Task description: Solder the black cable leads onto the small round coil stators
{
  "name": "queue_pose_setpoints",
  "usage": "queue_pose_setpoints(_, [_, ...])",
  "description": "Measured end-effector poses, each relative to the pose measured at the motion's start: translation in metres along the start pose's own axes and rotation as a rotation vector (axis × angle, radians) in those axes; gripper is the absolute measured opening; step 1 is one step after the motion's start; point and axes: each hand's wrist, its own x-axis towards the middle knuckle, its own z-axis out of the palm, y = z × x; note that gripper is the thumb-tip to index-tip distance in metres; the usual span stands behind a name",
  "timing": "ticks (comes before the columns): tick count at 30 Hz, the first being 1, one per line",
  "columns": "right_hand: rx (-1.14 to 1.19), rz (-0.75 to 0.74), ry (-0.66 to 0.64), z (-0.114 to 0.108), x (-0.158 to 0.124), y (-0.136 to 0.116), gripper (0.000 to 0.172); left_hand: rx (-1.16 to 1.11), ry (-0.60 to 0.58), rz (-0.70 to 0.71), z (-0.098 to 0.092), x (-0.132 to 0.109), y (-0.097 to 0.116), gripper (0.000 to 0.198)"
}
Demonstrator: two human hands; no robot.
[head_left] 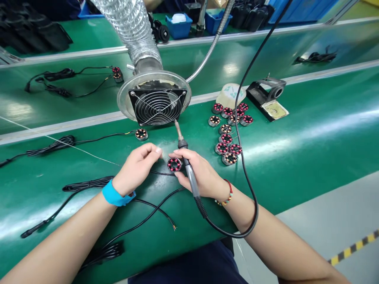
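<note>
My right hand is closed on a soldering iron, whose tip points up and away, toward the fan. Its thumb and fingertips also grip a small motor stator with red windings. Left of the stator, my left hand is closed in a pinch, apart from it. A thin strand of solder wire runs from the left into that hand; its end is hidden. Below, a black cable with bare coloured wire ends lies on the green table. Another stator with a cable attached sits beyond my left hand.
A round fume extractor fan on a foil duct stands ahead. Several stators are grouped at the right, near an iron stand with a sponge. The iron's black cord loops over my right forearm. Coiled cables lie left.
</note>
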Motion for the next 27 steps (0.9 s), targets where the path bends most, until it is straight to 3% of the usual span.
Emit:
queue_pose_setpoints(4, [-0.067, -0.051, -0.047, 0.001, 0.000, 0.000, 0.054, 0.094, -0.120, -0.008, 0.001, -0.001, 0.003, 0.037])
queue_pose_setpoints(12, [0.065, 0.055, -0.023, 0.000, -0.002, 0.000, 0.055, -0.114, -0.212, 0.000, -0.005, 0.005, -0.002, 0.019])
queue_pose_setpoints(16, [0.111, 0.120, -0.050, -0.002, -0.002, -0.001, 0.055, -0.182, -0.200, -0.009, -0.006, 0.004, -0.005, 0.018])
queue_pose_setpoints(21, [0.055, 0.108, -0.010, -0.004, -0.002, -0.001, 0.054, -0.323, -0.158, -0.150, -0.004, 0.001, -0.007, 0.025])
queue_pose_setpoints(27, [0.039, 0.094, 0.008, -0.003, -0.002, 0.000, 0.053, -0.224, -0.218, -0.134, -0.001, 0.000, -0.002, 0.028])
